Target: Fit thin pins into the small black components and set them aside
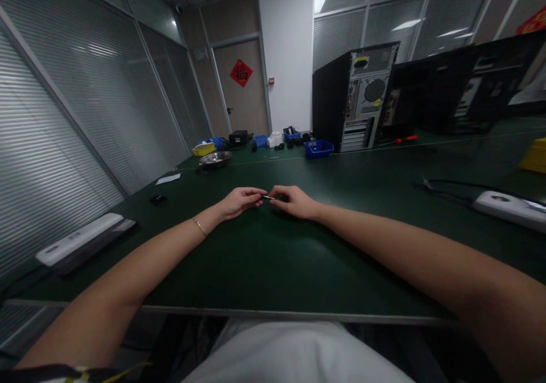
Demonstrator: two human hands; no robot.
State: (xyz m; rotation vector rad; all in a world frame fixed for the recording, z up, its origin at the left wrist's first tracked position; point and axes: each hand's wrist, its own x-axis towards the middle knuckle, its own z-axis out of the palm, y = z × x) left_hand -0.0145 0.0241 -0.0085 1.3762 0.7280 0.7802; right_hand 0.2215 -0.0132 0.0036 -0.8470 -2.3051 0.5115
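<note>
Both arms reach forward over the green tabletop (pixel 256 269), and the hands meet near its middle. Between the fingertips lies a small, thin dark object with a shiny metal end (pixel 267 197); its kind is too small to make out. My left hand (pixel 239 202) pinches its dark end between thumb and fingers. My right hand (pixel 294 201) is curled, its thumb and fingertips at the shiny end. A thin bracelet (pixel 199 226) circles the left wrist.
White power strips lie at left (pixel 81 238) and right (pixel 509 206). Ahead stand a metal bowl (pixel 215 159), a blue tray (pixel 319 148), a yellow tray (pixel 203 148) and a computer tower (pixel 356 98). A red-handled screwdriver (pixel 406 139) lies beside the tower. A small black item (pixel 158 200) sits left.
</note>
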